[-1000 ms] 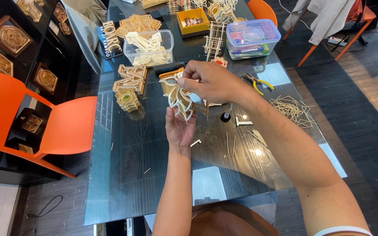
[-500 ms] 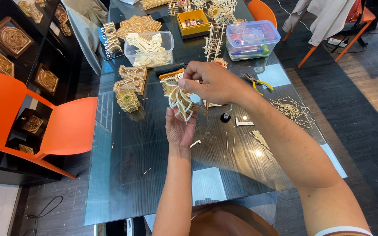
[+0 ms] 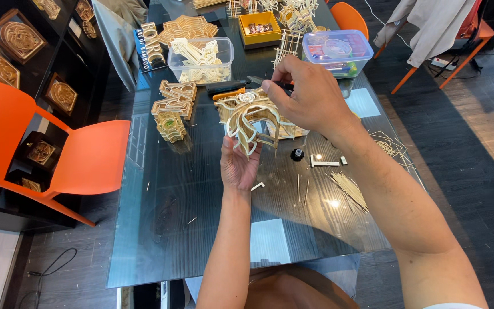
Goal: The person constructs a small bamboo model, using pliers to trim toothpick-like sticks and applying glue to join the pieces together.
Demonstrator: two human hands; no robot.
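My left hand (image 3: 238,164) holds up a curved bamboo-strip model (image 3: 246,117) from below, above the dark glass table (image 3: 161,217). My right hand (image 3: 309,94) reaches over its top, fingers pinched on a thin dark tool (image 3: 264,82) whose tip touches the model's upper edge. Part of the model is hidden behind my right hand.
Finished bamboo pieces (image 3: 172,109) stand left of the model. A clear tub of parts (image 3: 200,59), a yellow box (image 3: 259,27) and a lidded plastic box (image 3: 337,51) sit at the far end. Loose sticks (image 3: 351,189) lie to the right. An orange chair (image 3: 58,149) stands left.
The model and both hands sit much the same; my right hand has shifted slightly along the model's top edge.
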